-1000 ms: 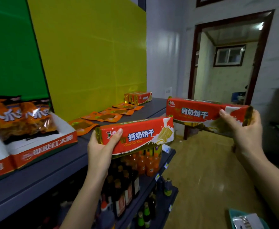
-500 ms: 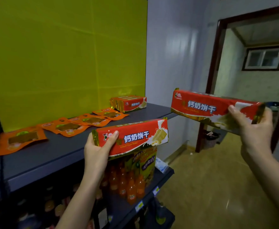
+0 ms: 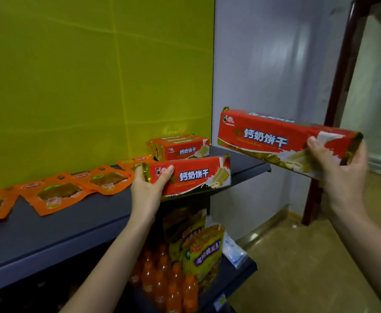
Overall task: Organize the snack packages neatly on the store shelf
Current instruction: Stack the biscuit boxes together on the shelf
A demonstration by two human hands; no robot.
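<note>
Left hand (image 3: 147, 188) grips a long red foil biscuit pack (image 3: 191, 176) at the grey shelf (image 3: 72, 222) edge; right hand (image 3: 340, 168) grips another (image 3: 270, 137) off the shelf's end. Best set each square beside the shelved packs (image 3: 180, 146) just beyond left hand.

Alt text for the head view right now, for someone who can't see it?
The left hand and right hand each hold a long red biscuit pack, the left pack by the front of the grey shelf, the right pack raised near its right end. More red packs and orange pouches lie on the shelf.
</note>
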